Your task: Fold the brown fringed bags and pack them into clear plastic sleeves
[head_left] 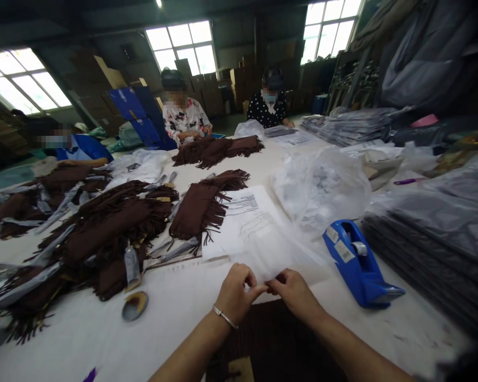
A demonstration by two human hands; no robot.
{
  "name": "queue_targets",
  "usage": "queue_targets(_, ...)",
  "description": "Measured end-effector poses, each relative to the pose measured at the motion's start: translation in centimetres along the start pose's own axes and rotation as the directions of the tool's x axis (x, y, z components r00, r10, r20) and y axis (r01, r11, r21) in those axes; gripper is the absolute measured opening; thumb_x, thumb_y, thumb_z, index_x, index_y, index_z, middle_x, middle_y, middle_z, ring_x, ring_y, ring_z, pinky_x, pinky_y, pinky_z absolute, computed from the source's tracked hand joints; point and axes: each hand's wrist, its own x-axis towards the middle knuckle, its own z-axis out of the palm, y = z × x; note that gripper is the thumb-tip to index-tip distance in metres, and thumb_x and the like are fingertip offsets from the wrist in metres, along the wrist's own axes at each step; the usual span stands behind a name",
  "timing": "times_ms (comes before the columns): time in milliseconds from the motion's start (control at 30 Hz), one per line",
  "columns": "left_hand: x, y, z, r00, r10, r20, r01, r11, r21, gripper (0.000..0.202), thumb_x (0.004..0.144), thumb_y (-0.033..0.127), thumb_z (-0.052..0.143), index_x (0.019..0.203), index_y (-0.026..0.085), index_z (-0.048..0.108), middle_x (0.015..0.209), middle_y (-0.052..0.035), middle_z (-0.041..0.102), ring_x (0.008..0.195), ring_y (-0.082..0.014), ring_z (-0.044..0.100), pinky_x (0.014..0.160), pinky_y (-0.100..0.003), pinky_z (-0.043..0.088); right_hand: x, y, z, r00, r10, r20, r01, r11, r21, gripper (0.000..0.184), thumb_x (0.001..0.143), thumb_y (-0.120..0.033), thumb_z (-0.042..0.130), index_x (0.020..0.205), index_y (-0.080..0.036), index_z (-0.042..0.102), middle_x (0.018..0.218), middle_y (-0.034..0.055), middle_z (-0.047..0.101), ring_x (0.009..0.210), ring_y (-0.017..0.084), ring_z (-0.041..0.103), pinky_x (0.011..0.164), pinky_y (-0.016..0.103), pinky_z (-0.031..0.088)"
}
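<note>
The translucent film (273,254) lies toward the near edge of the table (99,339), just beyond the dark brown cloth (281,337). The left hand (241,289) and right hand (297,294) are each pinched on its near margin, close together. Film is probably light, limp, slippery and easily creased; grip the margin between thumb and forefinger.

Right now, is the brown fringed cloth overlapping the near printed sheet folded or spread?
Folded, apparently: the brown fringed cloth lies compact, its fringe over the near printed sheet.
</note>
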Motion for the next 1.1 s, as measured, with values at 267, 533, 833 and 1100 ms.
queue_targets(267,0.8,1.2,-2.6,0.941,-0.11,-0.319,0.107,0.994,-0.029,0.023,0.081,0.035,0.057,0.068,0.019,0.048,0.066,0.0018,0.05,0.065,-0.0131,0.048,0.064,-0.026,0.04,-2.0,0.3,-0.3,0.99,-0.13,-0.052,0.131,0.991,0.017,0.029,0.083,-0.046,0.051,0.087,-0.019,0.061,0.079,0.0018,0.066,0.071,0.017,0.062,0.069,0.03,0.048)
queue_targets(533,-0.7,3.4,0.4,0.979,-0.145,-0.143,0.104,0.961,-0.257,0.016,0.079,0.03,0.058,0.071,0.018,0.052,0.068,0.001,0.054,0.065,-0.0123,0.051,0.061,-0.025,0.044,-1.7,-0.6,-0.8,0.984,-0.083,-0.161,0.084,0.996,-0.002,0.038,0.078,-0.049,0.055,0.067,-0.014,0.064,0.065,0.0073,0.067,0.067,0.021,0.063,0.066,0.032,0.047)
queue_targets(833,-0.6,4.6,-0.4,0.945,0.104,-0.311,-0.064,0.989,0.136,0.012,0.086,0.025,0.048,0.077,0.019,0.05,0.071,-0.0011,0.055,0.069,-0.0144,0.052,0.066,-0.028,0.044,-7.8,-4.5,-0.4,0.919,-0.311,0.243,0.343,0.934,-0.102,0.021,0.086,-0.036,0.049,0.084,-0.023,0.065,0.081,0.002,0.069,0.075,0.02,0.063,0.069,0.032,0.049)
queue_targets(1100,-3.0,6.0,0.5,0.914,0.405,0.02,-0.329,0.712,0.62,0.013,0.086,0.015,0.043,0.091,0.017,0.055,0.069,-0.0048,0.057,0.064,-0.0199,0.052,0.06,-0.032,0.042,-4.6,-5.0,-3.0,0.809,-0.571,0.141,0.45,0.448,-0.772,0.034,0.072,-0.002,0.051,0.095,-0.024,0.064,0.084,0.0039,0.059,0.086,0.022,0.051,0.081,0.036,0.04)
